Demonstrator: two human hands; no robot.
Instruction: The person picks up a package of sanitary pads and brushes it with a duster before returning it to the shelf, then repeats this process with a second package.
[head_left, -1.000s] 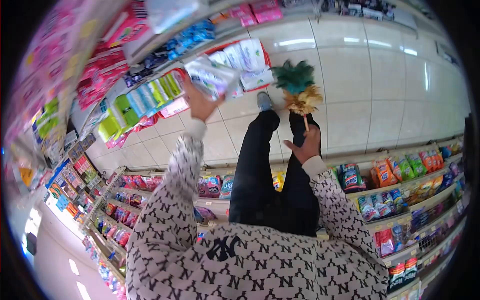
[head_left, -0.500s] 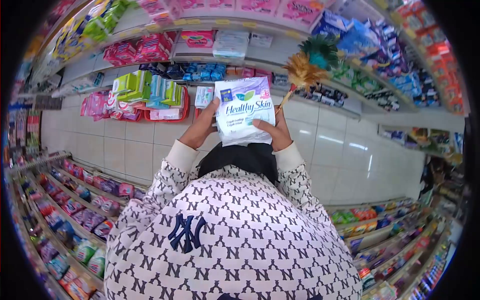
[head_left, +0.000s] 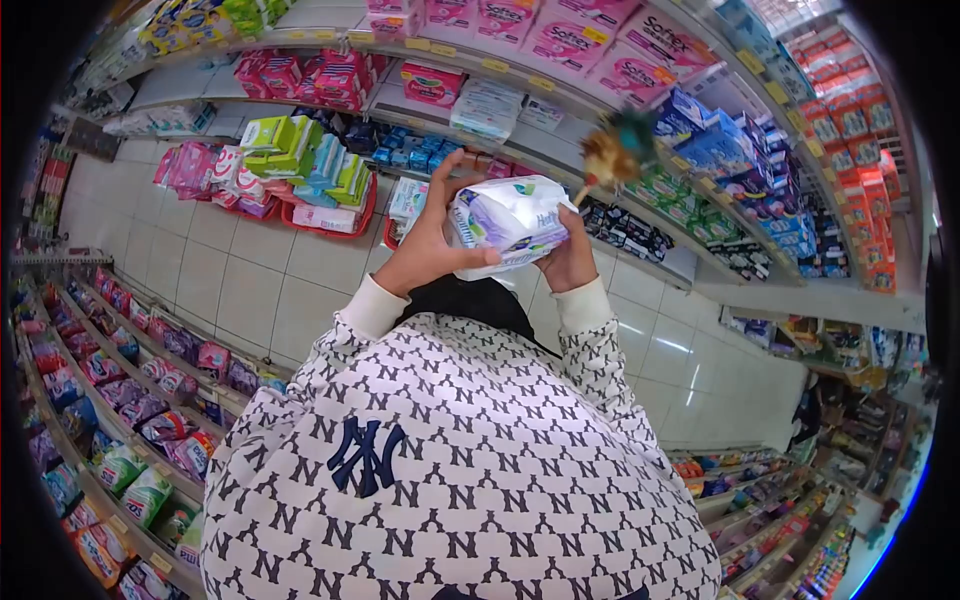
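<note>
A white and purple pack of sanitary pads (head_left: pixel 508 218) is held in front of my chest, tilted so its top and side show. My left hand (head_left: pixel 432 235) grips its left end, thumb along the lower edge and some fingers raised behind. On the right end, my right hand (head_left: pixel 572 250) presses its thumb against the wrapper. A feather duster (head_left: pixel 612 155) with brown and green feathers sticks up from behind my right hand; its handle seems tucked in that hand, though the grip is hidden.
Ahead, a shelf (head_left: pixel 410 105) carries pink and blue packs. Red baskets (head_left: pixel 345 228) filled with green, white and pink packs sit on the tiled floor (head_left: pixel 250 265). More stocked shelves (head_left: pixel 150 400) run behind me on the left, and orange boxes (head_left: pixel 850 130) line the right side.
The pack has turned from its front face towards me to a tilted top and side view. My left hand has shifted its hold, and the view has swung slightly.
</note>
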